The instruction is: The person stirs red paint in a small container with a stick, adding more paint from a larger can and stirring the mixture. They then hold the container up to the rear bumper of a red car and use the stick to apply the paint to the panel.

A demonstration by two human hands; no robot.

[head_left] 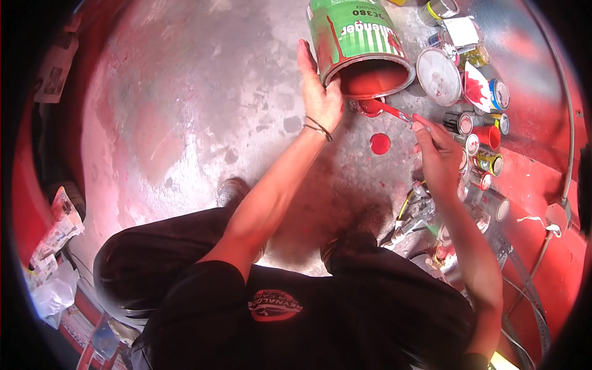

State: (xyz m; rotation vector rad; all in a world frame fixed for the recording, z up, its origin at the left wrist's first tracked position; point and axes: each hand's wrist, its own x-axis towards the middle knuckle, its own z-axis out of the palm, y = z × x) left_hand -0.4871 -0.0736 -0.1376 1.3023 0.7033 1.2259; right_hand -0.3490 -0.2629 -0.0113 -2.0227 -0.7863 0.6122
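Note:
My left hand (324, 102) grips the side of a large green paint can (354, 34), which is tilted with its mouth toward me. Red paint coats the inside, and a red drip runs down the label. Under the can's lower rim stands a small can (370, 110) with red in it, partly hidden. Between the fingers of my right hand (439, 151) is a stirring stick (393, 111), red along its length, with its far end at the big can's rim and over the small can. A round red lid or spot (380, 143) lies on the floor just nearer to me.
A large round grey lid (438, 76) leans right of the green can. Several small cans and a red cup (490, 136) line the red wall at right. Tools and clutter (416, 213) lie beside my right knee. Papers and plastic (55, 290) are at far left.

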